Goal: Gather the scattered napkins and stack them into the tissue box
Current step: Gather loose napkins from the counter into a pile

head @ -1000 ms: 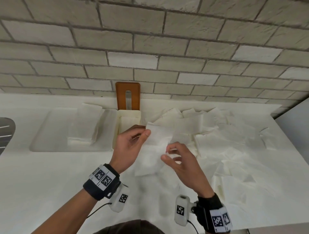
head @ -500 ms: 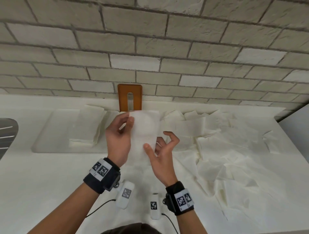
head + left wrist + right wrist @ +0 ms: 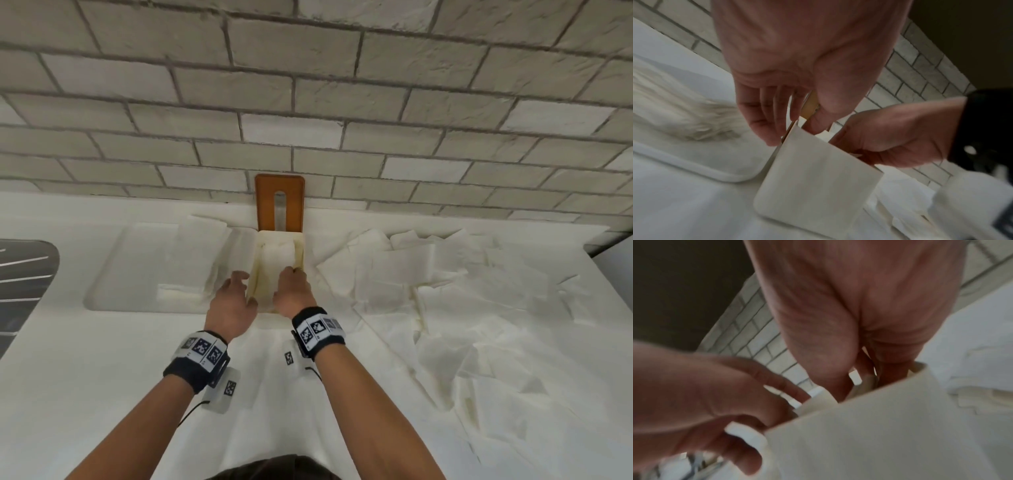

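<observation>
The cream tissue box (image 3: 263,236) stands open at the back of the white counter, its orange lid (image 3: 280,202) upright against the brick wall. A folded white napkin (image 3: 277,255) lies inside it. Both hands are at the box's near end. My left hand (image 3: 239,284) straddles the left wall: in the left wrist view its fingers (image 3: 760,120) run fairly straight outside the box (image 3: 818,178) and the thumb dips inside. My right hand (image 3: 291,277) reaches into the box (image 3: 879,434); its fingertips are hidden behind the wall. Scattered napkins (image 3: 445,291) cover the counter to the right.
A shallow white tray (image 3: 144,260) sits left of the box and holds a stack of napkins (image 3: 202,246). A dark ribbed object (image 3: 24,274) shows at the far left edge. The brick wall closes off the back.
Both hands carried the napkin forward from above the counter to the box. The napkin that was held up between them now lies inside the box.
</observation>
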Action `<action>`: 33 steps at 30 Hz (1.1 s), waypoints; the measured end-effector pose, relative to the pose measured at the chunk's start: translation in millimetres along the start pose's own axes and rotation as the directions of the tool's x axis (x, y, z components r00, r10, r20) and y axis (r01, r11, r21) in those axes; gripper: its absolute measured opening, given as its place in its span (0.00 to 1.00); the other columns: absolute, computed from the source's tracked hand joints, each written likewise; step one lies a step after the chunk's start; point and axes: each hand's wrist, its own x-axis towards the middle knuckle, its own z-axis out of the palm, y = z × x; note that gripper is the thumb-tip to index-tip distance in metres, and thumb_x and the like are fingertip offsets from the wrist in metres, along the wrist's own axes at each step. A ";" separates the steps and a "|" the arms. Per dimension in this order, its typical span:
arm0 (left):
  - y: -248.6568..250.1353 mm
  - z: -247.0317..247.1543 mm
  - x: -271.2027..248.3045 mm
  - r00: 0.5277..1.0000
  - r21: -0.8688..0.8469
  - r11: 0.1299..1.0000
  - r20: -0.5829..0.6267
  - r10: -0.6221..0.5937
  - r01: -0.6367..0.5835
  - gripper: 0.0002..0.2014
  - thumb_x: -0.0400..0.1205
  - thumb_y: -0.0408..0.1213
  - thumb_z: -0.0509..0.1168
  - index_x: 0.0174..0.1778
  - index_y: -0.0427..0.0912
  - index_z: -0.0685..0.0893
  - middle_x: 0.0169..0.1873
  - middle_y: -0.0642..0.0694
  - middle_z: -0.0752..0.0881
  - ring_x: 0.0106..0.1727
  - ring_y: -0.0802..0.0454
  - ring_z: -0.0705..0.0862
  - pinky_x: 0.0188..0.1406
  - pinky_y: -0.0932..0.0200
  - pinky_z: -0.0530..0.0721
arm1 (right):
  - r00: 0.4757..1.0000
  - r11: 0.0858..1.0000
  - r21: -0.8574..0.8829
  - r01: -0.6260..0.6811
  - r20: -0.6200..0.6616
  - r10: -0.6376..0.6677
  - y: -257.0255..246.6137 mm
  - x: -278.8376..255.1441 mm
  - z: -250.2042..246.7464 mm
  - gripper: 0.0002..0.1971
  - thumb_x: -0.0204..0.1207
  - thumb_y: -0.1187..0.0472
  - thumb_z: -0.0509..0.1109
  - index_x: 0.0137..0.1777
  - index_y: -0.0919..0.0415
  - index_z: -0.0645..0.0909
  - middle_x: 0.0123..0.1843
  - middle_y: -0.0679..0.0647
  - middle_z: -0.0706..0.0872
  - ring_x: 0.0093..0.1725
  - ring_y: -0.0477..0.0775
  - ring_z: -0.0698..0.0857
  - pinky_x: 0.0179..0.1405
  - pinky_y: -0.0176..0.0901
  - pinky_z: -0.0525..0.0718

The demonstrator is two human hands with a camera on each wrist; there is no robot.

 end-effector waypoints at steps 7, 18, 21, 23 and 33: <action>13.8 0.4 -20.1 0.978 0.031 0.988 -0.138 0.156 -0.153 0.30 0.81 0.24 0.70 0.81 0.37 0.73 0.71 0.33 0.82 0.67 0.30 0.83 0.65 0.37 0.83 | 0.956 0.990 -0.009 0.138 -0.258 -0.136 16.2 -35.7 -31.0 0.18 0.89 0.61 0.67 0.77 0.58 0.74 0.71 0.59 0.79 0.64 0.62 0.85 0.61 0.51 0.84; 66.5 38.2 -76.3 0.755 -0.080 0.750 -0.068 0.653 -0.656 0.08 0.88 0.31 0.70 0.60 0.46 0.87 0.54 0.55 0.88 0.55 0.59 0.83 0.57 0.58 0.85 | 0.880 0.931 -0.229 -0.283 -0.449 0.157 229.5 -92.7 -28.9 0.39 0.77 0.75 0.67 0.87 0.58 0.59 0.74 0.68 0.79 0.65 0.71 0.87 0.57 0.61 0.90; 71.3 58.0 -79.5 0.747 -0.095 0.751 0.083 0.660 -0.653 0.04 0.90 0.40 0.65 0.57 0.51 0.85 0.52 0.58 0.87 0.53 0.63 0.82 0.56 0.53 0.87 | 0.871 0.976 0.006 -0.218 -0.450 0.198 246.6 -97.1 -39.5 0.24 0.80 0.77 0.64 0.74 0.61 0.76 0.59 0.63 0.90 0.58 0.71 0.90 0.53 0.55 0.88; 76.6 63.8 -82.7 0.763 -0.129 0.780 0.162 0.626 -0.613 0.07 0.91 0.48 0.62 0.54 0.53 0.84 0.50 0.60 0.87 0.51 0.62 0.84 0.54 0.51 0.87 | 0.868 0.967 0.225 -0.118 -0.451 0.210 246.3 -105.0 -49.5 0.18 0.81 0.75 0.68 0.66 0.60 0.84 0.53 0.56 0.92 0.57 0.66 0.91 0.50 0.41 0.88; 108.1 45.9 -91.8 0.833 -0.485 0.853 0.378 0.403 -0.193 0.42 0.78 0.71 0.73 0.84 0.62 0.64 0.67 0.54 0.85 0.62 0.57 0.90 0.65 0.49 0.90 | 0.990 0.479 0.867 0.135 -0.142 -0.021 162.5 -155.0 -70.1 0.17 0.95 0.56 0.64 0.54 0.66 0.91 0.38 0.62 0.85 0.27 0.51 0.74 0.27 0.40 0.68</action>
